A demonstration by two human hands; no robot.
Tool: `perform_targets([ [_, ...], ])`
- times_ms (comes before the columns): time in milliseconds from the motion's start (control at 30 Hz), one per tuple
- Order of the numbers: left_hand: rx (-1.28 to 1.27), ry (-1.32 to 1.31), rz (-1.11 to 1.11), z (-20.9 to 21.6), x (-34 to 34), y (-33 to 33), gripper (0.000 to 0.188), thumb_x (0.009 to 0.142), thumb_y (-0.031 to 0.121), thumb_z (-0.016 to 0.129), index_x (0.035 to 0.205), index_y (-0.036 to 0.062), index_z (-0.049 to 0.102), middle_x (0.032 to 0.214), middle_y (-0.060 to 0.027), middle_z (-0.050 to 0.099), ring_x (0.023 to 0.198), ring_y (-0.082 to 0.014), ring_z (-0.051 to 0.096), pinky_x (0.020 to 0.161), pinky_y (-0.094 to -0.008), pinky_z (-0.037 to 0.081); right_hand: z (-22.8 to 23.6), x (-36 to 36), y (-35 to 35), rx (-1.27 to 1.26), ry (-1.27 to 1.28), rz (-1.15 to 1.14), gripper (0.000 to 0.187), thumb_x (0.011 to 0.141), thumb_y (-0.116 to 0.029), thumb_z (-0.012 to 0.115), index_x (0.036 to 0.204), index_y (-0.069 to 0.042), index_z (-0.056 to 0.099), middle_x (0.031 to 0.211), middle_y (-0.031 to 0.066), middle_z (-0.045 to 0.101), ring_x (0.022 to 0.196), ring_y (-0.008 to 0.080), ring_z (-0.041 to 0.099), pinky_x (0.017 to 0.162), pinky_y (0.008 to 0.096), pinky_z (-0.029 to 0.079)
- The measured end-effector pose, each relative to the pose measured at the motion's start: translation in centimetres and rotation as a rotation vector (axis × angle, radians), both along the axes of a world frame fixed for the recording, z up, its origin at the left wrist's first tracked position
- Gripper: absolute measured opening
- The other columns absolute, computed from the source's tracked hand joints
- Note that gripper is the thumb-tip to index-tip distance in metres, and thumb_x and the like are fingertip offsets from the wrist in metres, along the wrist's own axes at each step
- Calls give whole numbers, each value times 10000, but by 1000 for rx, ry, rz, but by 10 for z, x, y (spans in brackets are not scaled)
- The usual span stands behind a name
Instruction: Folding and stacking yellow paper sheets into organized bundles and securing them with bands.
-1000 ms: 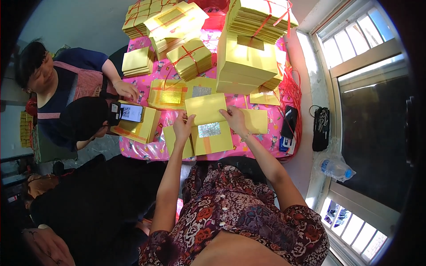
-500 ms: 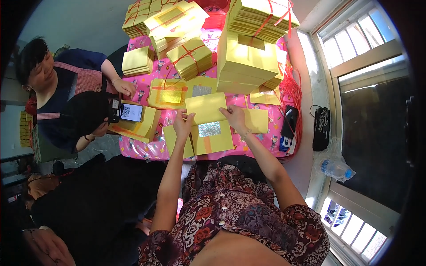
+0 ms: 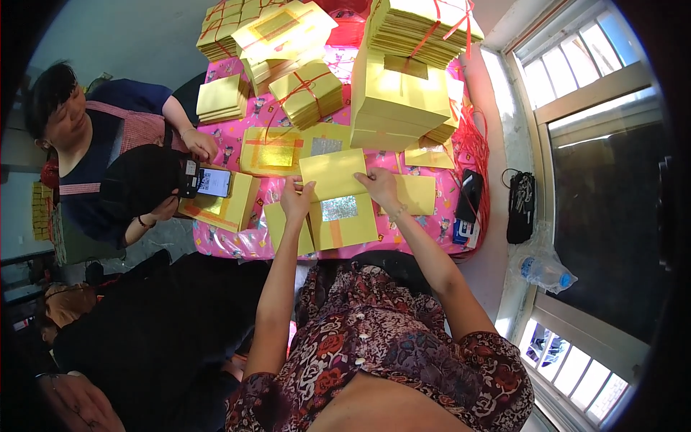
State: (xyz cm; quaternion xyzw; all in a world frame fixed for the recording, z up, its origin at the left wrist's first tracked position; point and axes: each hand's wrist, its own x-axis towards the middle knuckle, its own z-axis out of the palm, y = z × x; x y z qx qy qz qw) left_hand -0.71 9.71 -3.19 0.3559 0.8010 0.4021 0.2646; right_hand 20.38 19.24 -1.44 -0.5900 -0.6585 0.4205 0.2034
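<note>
One yellow sheet [image 3: 330, 174]: I'm pinching it w/ L hand [image 3: 296, 204] & R hand [image 3: 381, 189], prob. squaring it; next move's likely needing even grip.

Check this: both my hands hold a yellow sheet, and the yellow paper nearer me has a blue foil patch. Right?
Not blue: the head view shows a silver foil patch. Your left hand and right hand do hold the yellow sheet.

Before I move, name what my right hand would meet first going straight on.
Your right hand holds the yellow sheet; beyond that, the silver patch on the yellow paper behind seems first in line, though depth is unclear.
</note>
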Motion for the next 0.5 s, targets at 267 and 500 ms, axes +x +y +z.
perform_targets([
  [267,-56,44,25,6,3,2,369,756,272,757,992,62,565,729,-71,642,669,-228,632,628,-380,484,2,1,3,-72,-102,31,401,763,-429,705,726,-32,660,632,120,630,592,260,622,549,393,460],
  [500,-170,183,48,25,14,9,377,739,250,769,950,52,528,747,-102,620,718,-290,625,676,-427,479,0,1,3,-19,-111,12,419,761,-435,708,698,-25,649,623,133,620,574,261,608,546,390,456],
])
